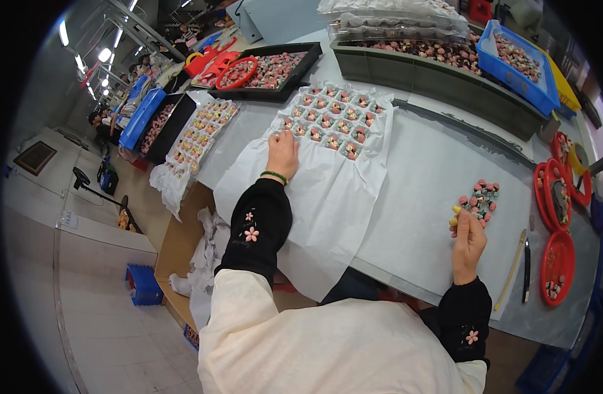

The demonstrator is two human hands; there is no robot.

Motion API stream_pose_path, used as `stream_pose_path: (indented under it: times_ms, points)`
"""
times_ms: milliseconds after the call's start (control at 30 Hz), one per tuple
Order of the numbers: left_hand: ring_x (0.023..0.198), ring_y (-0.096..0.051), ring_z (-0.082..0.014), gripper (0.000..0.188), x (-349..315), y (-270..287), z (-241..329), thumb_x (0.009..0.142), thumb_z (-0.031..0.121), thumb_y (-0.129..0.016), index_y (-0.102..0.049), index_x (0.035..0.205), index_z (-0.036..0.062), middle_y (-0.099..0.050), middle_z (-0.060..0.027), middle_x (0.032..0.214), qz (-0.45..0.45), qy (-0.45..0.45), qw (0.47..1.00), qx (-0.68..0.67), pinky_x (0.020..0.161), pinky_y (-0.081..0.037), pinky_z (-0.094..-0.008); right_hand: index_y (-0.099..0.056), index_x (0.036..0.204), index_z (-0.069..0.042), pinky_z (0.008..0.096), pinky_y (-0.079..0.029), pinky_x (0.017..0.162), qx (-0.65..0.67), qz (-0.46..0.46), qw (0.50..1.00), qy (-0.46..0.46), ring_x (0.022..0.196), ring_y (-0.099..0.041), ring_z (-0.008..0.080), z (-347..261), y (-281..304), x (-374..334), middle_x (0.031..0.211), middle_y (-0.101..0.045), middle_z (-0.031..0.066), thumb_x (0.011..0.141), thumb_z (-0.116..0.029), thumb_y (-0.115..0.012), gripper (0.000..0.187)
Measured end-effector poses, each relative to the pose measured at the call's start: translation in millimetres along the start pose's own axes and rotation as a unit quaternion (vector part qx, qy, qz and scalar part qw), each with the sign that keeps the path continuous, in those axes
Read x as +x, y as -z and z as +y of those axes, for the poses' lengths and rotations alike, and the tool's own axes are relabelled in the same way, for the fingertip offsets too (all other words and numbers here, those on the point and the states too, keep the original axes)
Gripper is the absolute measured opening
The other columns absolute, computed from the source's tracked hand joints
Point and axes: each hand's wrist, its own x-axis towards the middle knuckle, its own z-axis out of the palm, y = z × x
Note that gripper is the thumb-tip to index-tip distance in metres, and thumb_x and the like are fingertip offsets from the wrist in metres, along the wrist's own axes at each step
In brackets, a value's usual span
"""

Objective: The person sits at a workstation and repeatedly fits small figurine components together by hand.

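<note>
A clear compartmented packing tray (pixel 331 121) filled with small pink pieces lies on white wrapping paper (pixel 328 190) near the bench's middle. A second filled tray (pixel 203 131) on white paper sits at the left edge. Clear plastic bags (pixel 397 20) are heaped along the far edge. An open brown carton (pixel 180 243) stands below the left edge.
</note>
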Motion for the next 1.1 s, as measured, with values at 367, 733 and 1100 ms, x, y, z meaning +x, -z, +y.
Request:
stream_pose_path:
  times_ms: [367, 733, 1100]
  points:
    - [0.128, -0.014, -0.0396, 0.068, -17, 22, 32, 0.088, 0.046, -0.033, -0.022, 0.130, -0.0076, -0.023, -0.0234, 0.136, -0.123, 0.116, 0.984, 0.060, 0.100, -0.007, -0.0558, -0.059, 0.095, 0.003, 0.0197, -0.037, 0.057, -0.030, -0.005, 0.998, 0.050, 0.064, -0.047, 0.0078, -9, 0, -7, 0.073, -0.054, 0.0024, 0.091, -0.022, -0.045, 0.029]
    - [0.120, -0.034, -0.0357, 0.038, -29, 70, 258, 0.082, 0.024, -0.057, -0.049, 0.114, 0.0064, -0.049, -0.0137, 0.118, -0.210, -0.218, 0.896, -0.325, 0.096, -0.021, -0.0534, -0.041, 0.118, 0.003, 0.0221, -0.041, 0.077, 0.150, 0.173, 0.973, -0.008, 0.086, -0.051, 0.0108, -15, 4, 8, 0.102, -0.051, 0.0066, 0.090, -0.011, -0.046, 0.032]
    - [0.091, -0.050, -0.0319, 0.040, -35, -26, 291, 0.068, -0.001, -0.055, -0.050, 0.108, 0.0037, -0.054, -0.0139, 0.103, -0.030, -0.126, 0.891, -0.434, 0.078, -0.039, -0.0392, -0.051, 0.109, -0.007, 0.0357, -0.034, 0.084, -0.303, 0.162, 0.936, 0.075, 0.103, -0.044, 0.0234, 14, 11, 22, 0.107, -0.051, 0.0058, 0.071, -0.014, -0.063, 0.041]
